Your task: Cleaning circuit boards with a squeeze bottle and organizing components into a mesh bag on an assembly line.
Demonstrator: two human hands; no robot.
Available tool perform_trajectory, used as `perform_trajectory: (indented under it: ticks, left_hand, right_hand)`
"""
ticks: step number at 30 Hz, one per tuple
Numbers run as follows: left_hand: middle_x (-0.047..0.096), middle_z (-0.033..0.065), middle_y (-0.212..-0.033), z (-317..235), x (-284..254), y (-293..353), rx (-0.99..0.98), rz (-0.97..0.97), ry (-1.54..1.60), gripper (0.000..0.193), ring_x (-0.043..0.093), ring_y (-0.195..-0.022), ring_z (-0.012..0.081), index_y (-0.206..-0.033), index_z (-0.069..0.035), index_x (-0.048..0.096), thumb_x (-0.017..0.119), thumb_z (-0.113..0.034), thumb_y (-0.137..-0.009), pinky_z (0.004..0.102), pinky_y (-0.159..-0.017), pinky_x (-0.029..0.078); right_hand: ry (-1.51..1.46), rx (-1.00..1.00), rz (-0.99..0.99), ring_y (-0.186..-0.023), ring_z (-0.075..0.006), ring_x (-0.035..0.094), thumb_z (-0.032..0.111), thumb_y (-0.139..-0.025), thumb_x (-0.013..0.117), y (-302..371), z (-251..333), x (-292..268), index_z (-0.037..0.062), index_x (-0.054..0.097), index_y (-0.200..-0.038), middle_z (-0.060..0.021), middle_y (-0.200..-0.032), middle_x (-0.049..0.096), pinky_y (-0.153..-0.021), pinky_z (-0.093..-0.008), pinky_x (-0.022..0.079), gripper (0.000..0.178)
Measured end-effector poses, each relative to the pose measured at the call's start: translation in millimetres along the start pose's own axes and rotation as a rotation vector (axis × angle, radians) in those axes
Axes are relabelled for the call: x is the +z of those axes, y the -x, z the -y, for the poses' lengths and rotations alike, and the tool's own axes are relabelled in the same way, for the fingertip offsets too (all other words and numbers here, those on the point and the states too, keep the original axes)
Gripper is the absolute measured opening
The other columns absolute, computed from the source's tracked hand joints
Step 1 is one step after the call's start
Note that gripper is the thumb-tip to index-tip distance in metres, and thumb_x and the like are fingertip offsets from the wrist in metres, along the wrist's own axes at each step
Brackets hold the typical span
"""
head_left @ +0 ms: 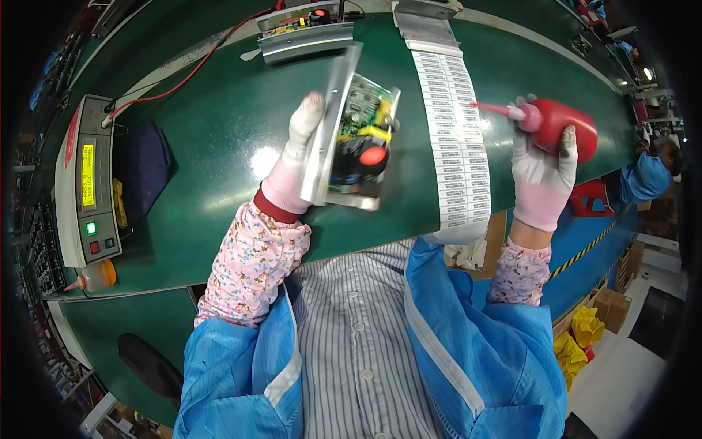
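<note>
My left hand, in a white and pink glove, grips the metal side of a circuit board assembly held tilted above the green table. The board carries green circuitry, yellow parts and a black round part with a red-orange top; its metal edge is smeared by motion. In my right hand, also gloved, is a red squeeze bottle, its thin spout pointing left over a strip of white labels. The label strip runs from a metal holder at the far side down past the near table edge.
On the left stands a tester with a lit yellow display and a red cable. An orange-capped bottle lies beside it, and dark blue cloth behind. Another board in a metal frame sits at the back. A person is at far right.
</note>
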State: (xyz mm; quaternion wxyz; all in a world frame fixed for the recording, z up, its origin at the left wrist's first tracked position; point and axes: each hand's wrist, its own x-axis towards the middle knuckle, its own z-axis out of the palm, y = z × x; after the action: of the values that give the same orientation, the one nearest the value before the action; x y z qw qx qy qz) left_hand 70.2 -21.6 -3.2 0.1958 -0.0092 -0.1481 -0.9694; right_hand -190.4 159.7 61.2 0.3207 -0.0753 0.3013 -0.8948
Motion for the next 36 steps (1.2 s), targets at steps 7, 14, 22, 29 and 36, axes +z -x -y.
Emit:
perform_trajectory:
  ticks: [7,14,22,29,36]
  left_hand:
    - [0.055,0.0389,-0.131,-5,-22,-1,-0.143,-0.071,0.032,0.091,0.07,-0.094,0.0413,-0.146,0.009,0.039,0.052,-0.065,-0.095,0.0429,-0.07,0.065]
    - [0.062,0.0318,-0.122,-3,-9,1,-0.153,-0.267,-0.299,0.087,0.07,-0.078,0.031,-0.145,0.01,0.042,0.058,-0.059,-0.095,0.0298,-0.07,0.06]
    - [0.07,0.018,-0.11,2,-11,3,-0.232,-0.294,-0.385,0.063,0.069,-0.078,0.0183,-0.133,0.004,0.057,0.058,-0.049,-0.1,0.0238,-0.067,0.056]
    - [0.071,0.0139,-0.109,5,-32,4,-0.21,-0.235,-0.29,0.045,0.068,-0.078,0.0149,-0.127,0.0,0.062,0.057,-0.039,-0.103,0.0245,-0.068,0.055]
    - [0.062,0.0286,-0.128,-1,-33,11,-0.207,-0.142,-0.327,0.07,0.072,-0.098,0.0307,-0.144,0.007,0.044,0.058,-0.045,-0.1,0.0355,-0.083,0.061]
  right_hand:
    - [0.522,0.016,0.38,-0.125,-0.0471,0.058,0.011,-0.09,0.066,5,-15,19,-0.002,0.037,-0.145,-0.0319,-0.138,0.053,-0.107,-0.0538,0.049,0.064]
    - [0.747,-0.031,0.432,-0.123,-0.0484,0.059,0.012,-0.084,0.069,7,-19,28,-0.0017,0.041,-0.144,-0.0325,-0.136,0.055,-0.105,-0.055,0.05,0.067]
    - [0.905,-0.065,0.503,-0.12,-0.0488,0.061,0.009,-0.079,0.072,10,-13,34,0.0026,0.049,-0.14,-0.0325,-0.133,0.058,-0.104,-0.055,0.05,0.065]
    - [0.883,-0.104,0.446,-0.121,-0.0497,0.061,0.009,-0.078,0.073,9,-12,36,0.0061,0.051,-0.139,-0.0318,-0.132,0.06,-0.104,-0.0552,0.05,0.065]
    - [0.913,-0.126,0.457,-0.111,-0.0406,0.066,0.009,-0.083,0.075,-2,-11,32,0.0028,0.055,-0.133,-0.0272,-0.123,0.064,-0.098,-0.0468,0.054,0.054]
